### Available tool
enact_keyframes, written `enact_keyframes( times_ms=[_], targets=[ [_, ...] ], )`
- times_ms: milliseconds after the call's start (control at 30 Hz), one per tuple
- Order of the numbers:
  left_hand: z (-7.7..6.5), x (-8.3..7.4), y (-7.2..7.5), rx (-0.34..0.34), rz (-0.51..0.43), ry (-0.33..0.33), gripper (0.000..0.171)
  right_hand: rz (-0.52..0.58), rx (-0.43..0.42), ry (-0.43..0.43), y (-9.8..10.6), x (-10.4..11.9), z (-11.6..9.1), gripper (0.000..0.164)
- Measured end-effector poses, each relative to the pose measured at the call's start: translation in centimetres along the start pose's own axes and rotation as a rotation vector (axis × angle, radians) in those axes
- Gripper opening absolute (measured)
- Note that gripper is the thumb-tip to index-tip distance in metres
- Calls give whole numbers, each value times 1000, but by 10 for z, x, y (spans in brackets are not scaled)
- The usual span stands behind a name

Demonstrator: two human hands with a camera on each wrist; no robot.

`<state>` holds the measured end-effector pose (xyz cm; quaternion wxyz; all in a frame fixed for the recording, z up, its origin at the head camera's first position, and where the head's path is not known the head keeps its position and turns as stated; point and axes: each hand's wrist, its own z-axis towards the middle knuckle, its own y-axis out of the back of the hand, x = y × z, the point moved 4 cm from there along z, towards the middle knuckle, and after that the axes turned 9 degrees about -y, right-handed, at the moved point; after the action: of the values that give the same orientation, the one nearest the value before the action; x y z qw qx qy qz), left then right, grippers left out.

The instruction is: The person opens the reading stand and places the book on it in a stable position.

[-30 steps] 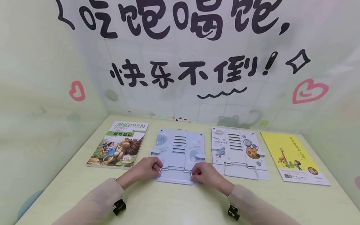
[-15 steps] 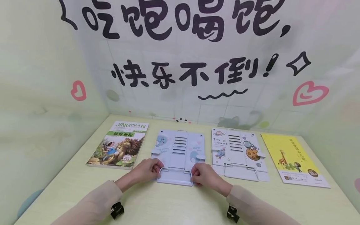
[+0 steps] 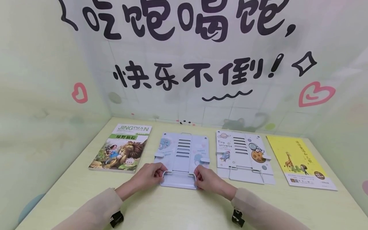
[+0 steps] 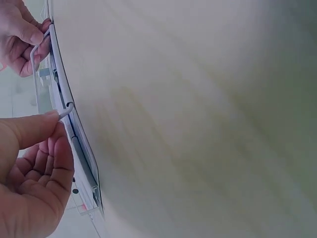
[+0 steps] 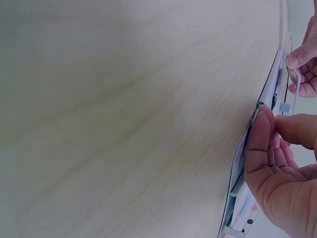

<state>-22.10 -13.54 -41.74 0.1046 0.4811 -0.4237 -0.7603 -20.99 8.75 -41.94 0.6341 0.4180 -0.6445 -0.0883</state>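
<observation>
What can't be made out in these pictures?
Right wrist view: the pinched part of the bent pale metal wire, hidden by the right hand.
Left wrist view: the same hand's wrist, cut off by the left edge.
Head view: fine print on the rectangular yellow paper book, too small.

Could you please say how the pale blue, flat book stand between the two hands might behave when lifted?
The pale blue, flat book stand is probably stiff, since its edges look straight. Its pale, bent wire bar, pinched by the left hand, may swing, as it stands away from the stand's surface. Lying flat, the stand seems unlikely to roll.
</observation>
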Motion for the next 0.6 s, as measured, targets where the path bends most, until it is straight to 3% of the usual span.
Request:
enact_keyframes(
  times_ms=[300, 600],
  targets=[
    [-3, -5, 4, -18, 24, -71, 20, -99, -33, 123, 0, 4, -5, 20],
    [-7, -11, 4, -33, 42, -103, 19, -130, -65, 173, -2, 5, -10, 21]
  ],
)
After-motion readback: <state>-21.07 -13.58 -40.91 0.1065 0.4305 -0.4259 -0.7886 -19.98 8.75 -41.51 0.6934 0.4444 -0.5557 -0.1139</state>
